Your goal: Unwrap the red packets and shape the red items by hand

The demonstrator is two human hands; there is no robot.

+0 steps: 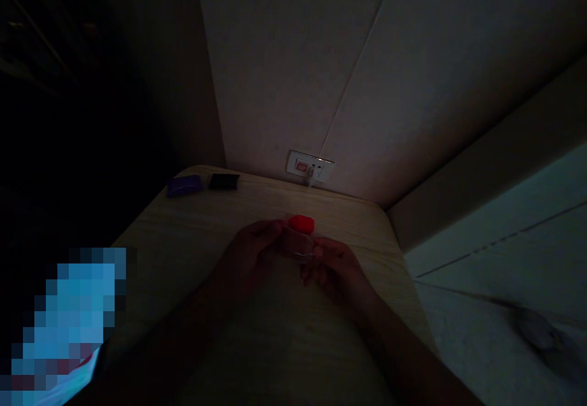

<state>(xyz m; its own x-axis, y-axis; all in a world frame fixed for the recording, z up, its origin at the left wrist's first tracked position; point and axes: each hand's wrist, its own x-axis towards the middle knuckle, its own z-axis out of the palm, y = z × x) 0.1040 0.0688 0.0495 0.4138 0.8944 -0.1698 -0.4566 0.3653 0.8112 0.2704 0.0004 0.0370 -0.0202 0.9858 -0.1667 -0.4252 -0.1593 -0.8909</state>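
Note:
Over the wooden tabletop (202,228), both hands pinch a clear plastic wrapper (296,244). My left hand (250,250) grips its left edge between thumb and fingers. The right edge is held by my right hand (342,268), whose other fingers curl below it. A bright red lump (301,224) sits at the wrapper's far edge; the dim light hides whether it is inside or behind the plastic, and what it is.
At the table's far left corner lie a purple packet (184,186) and a black packet (224,181). A wall socket (325,170) with a plug (310,177) is behind the table. A glowing, pixelated screen-like patch (77,308) shows at lower left.

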